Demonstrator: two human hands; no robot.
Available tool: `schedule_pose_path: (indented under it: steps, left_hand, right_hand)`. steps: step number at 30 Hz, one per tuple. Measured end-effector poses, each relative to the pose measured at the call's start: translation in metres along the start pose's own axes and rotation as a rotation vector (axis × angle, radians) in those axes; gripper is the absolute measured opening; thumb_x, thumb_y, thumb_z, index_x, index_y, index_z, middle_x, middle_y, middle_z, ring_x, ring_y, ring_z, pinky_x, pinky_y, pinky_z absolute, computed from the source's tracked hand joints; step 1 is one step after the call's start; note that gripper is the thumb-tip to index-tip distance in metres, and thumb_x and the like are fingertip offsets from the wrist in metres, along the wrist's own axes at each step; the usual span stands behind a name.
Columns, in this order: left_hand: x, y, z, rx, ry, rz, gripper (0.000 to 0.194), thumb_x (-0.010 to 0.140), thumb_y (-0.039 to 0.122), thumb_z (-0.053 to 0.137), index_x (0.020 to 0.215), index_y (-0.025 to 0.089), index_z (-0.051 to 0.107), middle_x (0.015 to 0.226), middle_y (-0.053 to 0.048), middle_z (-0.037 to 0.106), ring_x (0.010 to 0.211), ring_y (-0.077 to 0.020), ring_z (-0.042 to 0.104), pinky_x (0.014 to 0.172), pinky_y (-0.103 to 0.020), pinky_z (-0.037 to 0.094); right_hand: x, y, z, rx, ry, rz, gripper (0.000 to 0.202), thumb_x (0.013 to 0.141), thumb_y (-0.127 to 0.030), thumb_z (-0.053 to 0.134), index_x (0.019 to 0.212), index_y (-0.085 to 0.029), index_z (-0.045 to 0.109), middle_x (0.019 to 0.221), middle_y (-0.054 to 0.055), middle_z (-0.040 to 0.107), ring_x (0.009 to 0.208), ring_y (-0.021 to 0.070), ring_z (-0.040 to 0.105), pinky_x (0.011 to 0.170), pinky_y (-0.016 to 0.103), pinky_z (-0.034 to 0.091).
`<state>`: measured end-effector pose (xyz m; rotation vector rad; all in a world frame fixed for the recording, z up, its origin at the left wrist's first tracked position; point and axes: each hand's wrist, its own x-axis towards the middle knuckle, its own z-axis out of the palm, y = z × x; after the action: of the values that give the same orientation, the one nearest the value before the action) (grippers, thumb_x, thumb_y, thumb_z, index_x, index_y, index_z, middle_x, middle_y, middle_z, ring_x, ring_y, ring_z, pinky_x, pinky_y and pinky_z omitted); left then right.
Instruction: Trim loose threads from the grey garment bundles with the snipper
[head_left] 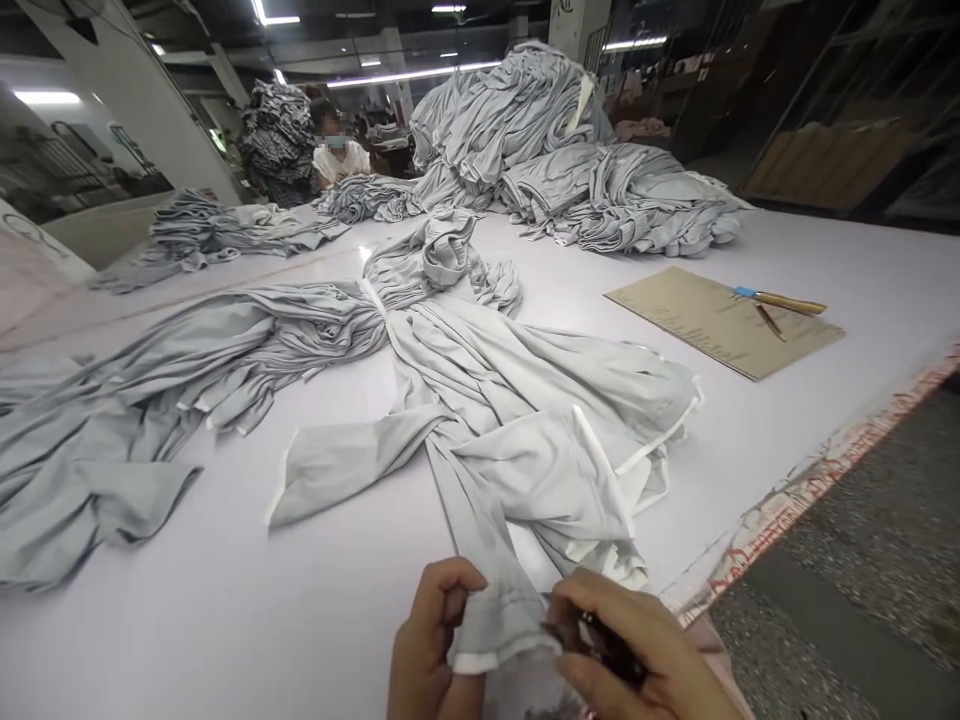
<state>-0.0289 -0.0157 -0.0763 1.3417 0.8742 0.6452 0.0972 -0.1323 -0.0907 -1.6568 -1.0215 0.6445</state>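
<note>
At the bottom centre my left hand [439,640] is closed on the end of a grey garment [499,625], whose edge is white. Close by on the right, my right hand [630,640] is wrapped round a small dark tool [611,645], its tip at the garment's right edge. The tool's exact shape is partly hidden by my fingers. From my hands the held cloth runs up the table into a bundle of grey garments [487,370] with white edges.
More grey garments [247,340] spread over the left of the table [300,620]. A large heap [525,130] stands at the back. On the right, a brown cardboard sheet [697,320] bears a wooden-handled tool [791,302]. A masked person [339,158] is behind the table.
</note>
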Motion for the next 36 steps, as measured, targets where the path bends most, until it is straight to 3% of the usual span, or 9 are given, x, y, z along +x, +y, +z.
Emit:
schedule_pose_path:
  steps: [3, 6, 9, 14, 20, 28, 36]
  left_hand:
    - [0.001, -0.004, -0.001, -0.255, -0.038, -0.170, 0.034, 0.069, 0.045, 0.077, 0.080, 0.022, 0.054, 0.060, 0.006, 0.056, 0.050, -0.0066, 0.047, 0.049, -0.015, 0.037]
    - [0.003, -0.008, -0.003, -0.469, -0.105, -0.299, 0.039, 0.065, 0.035, 0.082, 0.081, 0.024, 0.048, 0.056, 0.008, 0.054, 0.047, -0.0059, 0.044, 0.046, -0.015, 0.032]
    - [0.006, -0.009, -0.003, -0.592, -0.142, -0.340, 0.041, 0.062, 0.026, 0.085, 0.078, 0.023, 0.047, 0.057, 0.007, 0.055, 0.049, -0.0064, 0.049, 0.048, -0.015, 0.034]
    - [0.006, -0.005, 0.000, -0.710, -0.127, -0.395, 0.037, 0.062, 0.023, 0.084, 0.076, 0.020, 0.049, 0.067, 0.002, 0.060, 0.057, -0.0105, 0.057, 0.057, -0.019, 0.043]
    - [0.006, -0.005, -0.001, -0.730, -0.145, -0.435, 0.034, 0.059, 0.025, 0.085, 0.075, 0.019, 0.056, 0.067, 0.001, 0.062, 0.060, -0.0143, 0.061, 0.062, -0.024, 0.048]
    - [0.007, -0.010, -0.003, -0.773, -0.159, -0.455, 0.036, 0.058, 0.019, 0.085, 0.074, 0.019, 0.052, 0.072, 0.000, 0.064, 0.066, -0.0170, 0.065, 0.066, -0.026, 0.049]
    - [0.009, -0.017, -0.007, -0.769, -0.217, -0.436, 0.029, 0.064, 0.020, 0.081, 0.076, 0.020, 0.054, 0.068, 0.001, 0.063, 0.067, -0.0170, 0.065, 0.068, -0.026, 0.049]
  right_hand:
    - [0.002, -0.009, 0.005, -0.090, -0.104, -0.007, 0.018, 0.085, -0.042, 0.057, 0.085, -0.026, 0.066, 0.065, -0.001, 0.064, 0.056, 0.0172, 0.060, 0.054, 0.021, 0.048]
    - [0.005, -0.009, 0.009, -0.143, -0.128, 0.018, 0.022, 0.087, -0.043, 0.053, 0.083, -0.026, 0.067, 0.063, -0.001, 0.065, 0.053, 0.0169, 0.060, 0.050, 0.021, 0.047]
    - [0.007, -0.005, 0.012, -0.134, -0.123, 0.010, 0.025, 0.089, -0.044, 0.050, 0.084, -0.025, 0.066, 0.063, -0.002, 0.065, 0.053, 0.0163, 0.059, 0.050, 0.021, 0.048]
    - [0.008, -0.002, 0.013, -0.101, -0.044, 0.006, 0.018, 0.082, -0.040, 0.062, 0.090, -0.024, 0.063, 0.078, 0.001, 0.068, 0.067, 0.0180, 0.063, 0.061, 0.022, 0.051]
    - [0.009, -0.003, 0.018, -0.099, -0.092, 0.061, 0.037, 0.093, -0.052, 0.042, 0.082, -0.025, 0.064, 0.063, -0.001, 0.062, 0.057, 0.0169, 0.059, 0.056, 0.022, 0.048]
    - [0.012, -0.003, 0.018, -0.129, -0.187, 0.068, 0.032, 0.096, -0.039, 0.039, 0.078, -0.023, 0.059, 0.063, -0.003, 0.059, 0.058, 0.0141, 0.058, 0.056, 0.019, 0.044]
    - [0.013, 0.001, 0.018, -0.163, -0.178, 0.009, 0.031, 0.095, -0.042, 0.040, 0.078, -0.023, 0.057, 0.057, -0.003, 0.057, 0.054, 0.0147, 0.056, 0.049, 0.019, 0.041]
